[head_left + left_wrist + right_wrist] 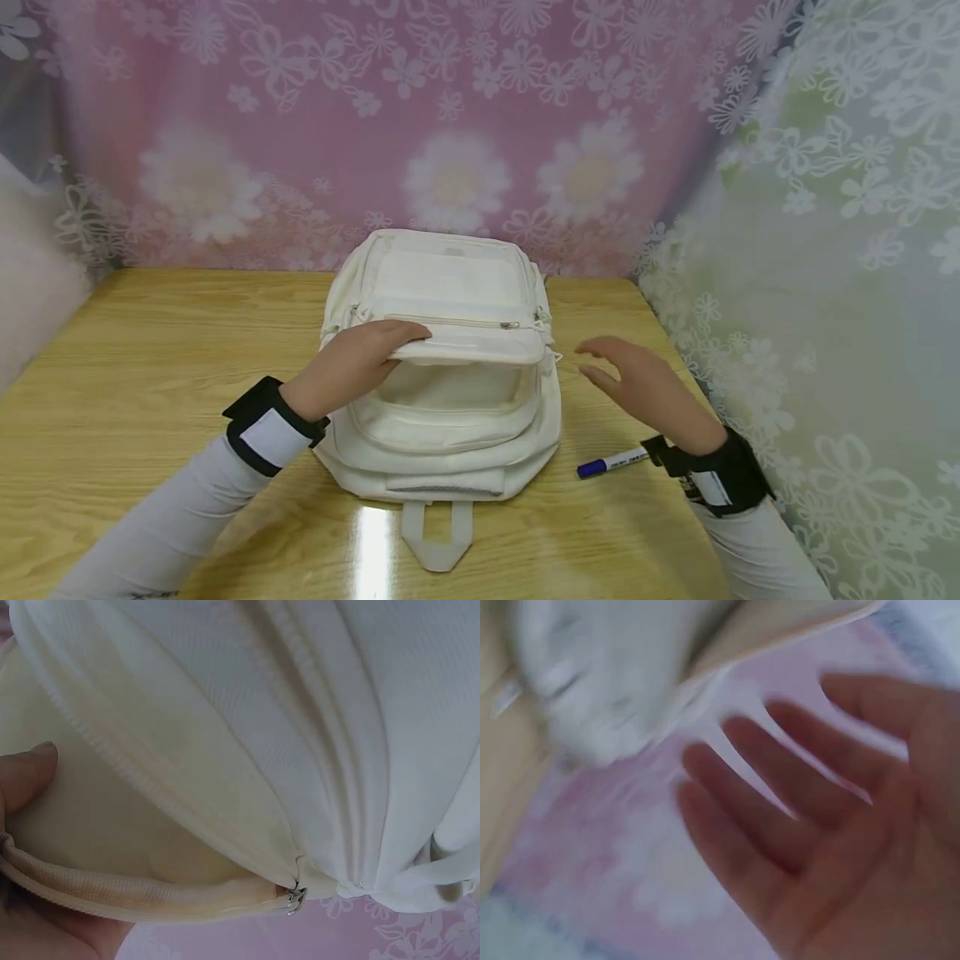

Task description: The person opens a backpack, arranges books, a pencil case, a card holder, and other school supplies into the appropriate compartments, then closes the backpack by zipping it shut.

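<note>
A cream-white backpack (450, 283) lies on the table with its front pocket unzipped and gaping. My left hand (352, 362) grips the pocket's upper flap (480, 343) and holds it up. In the left wrist view, the thumb (30, 774) is inside the pocket and other fingers are outside, with the zipper edge between them. To the right of the backpack, my right hand (637, 383) hovers apart from it, fingers relaxed and slightly spread, holding nothing. Its bare palm and loose fingers (780, 772) show in the right wrist view.
A marker (611, 462) with a blue cap lies right of the backpack, its far end hidden behind the right wristband. The backpack's loop handle (438, 542) points toward me on the wooden table (187, 333). Floral curtains (450, 108) hang behind and at the right.
</note>
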The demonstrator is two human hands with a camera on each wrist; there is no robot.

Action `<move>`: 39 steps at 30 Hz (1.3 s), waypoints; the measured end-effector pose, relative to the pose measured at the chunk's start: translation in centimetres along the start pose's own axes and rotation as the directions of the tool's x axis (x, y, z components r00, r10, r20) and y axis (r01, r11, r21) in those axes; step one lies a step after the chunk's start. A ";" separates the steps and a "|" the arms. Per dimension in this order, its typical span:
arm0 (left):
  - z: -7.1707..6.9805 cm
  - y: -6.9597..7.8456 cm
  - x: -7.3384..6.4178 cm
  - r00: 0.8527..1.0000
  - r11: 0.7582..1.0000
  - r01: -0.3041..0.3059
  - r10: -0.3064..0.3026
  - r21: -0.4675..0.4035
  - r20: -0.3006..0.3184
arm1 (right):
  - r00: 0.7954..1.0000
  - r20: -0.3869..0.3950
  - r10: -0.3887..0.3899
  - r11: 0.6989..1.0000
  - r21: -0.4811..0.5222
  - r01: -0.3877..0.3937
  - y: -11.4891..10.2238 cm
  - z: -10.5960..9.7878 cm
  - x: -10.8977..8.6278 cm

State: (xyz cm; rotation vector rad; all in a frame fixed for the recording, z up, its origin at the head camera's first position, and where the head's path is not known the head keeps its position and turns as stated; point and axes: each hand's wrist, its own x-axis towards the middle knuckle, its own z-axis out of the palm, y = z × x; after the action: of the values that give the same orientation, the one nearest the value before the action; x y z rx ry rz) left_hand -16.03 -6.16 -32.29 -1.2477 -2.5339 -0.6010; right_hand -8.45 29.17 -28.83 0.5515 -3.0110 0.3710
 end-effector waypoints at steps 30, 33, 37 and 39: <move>-2.1 1.0 3.0 0.970 0.981 0.170 -0.183 -0.089 -0.160 | 0.963 0.052 -0.264 0.959 -0.089 0.267 -1.5 3.2 0.5; -2.2 1.2 3.3 0.967 0.978 0.180 -0.195 -0.102 -0.166 | 0.925 0.038 -0.378 0.905 -0.196 0.378 -3.1 3.9 3.4; -1.9 1.5 3.1 0.964 0.978 0.178 -0.195 -0.107 -0.180 | 0.910 -0.016 -0.414 0.888 -0.230 0.399 -4.5 5.3 7.5; -1.7 1.7 3.0 0.964 0.979 0.173 -0.191 -0.108 -0.186 | 0.949 -0.056 -0.310 0.950 -0.049 0.307 -5.1 6.3 9.4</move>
State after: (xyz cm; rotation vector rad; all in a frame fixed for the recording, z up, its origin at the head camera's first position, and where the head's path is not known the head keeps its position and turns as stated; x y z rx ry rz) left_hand -16.42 -3.93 -29.19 -0.9355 -2.4945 -0.8448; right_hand -15.55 19.81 -32.83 0.9698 -2.7997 0.3000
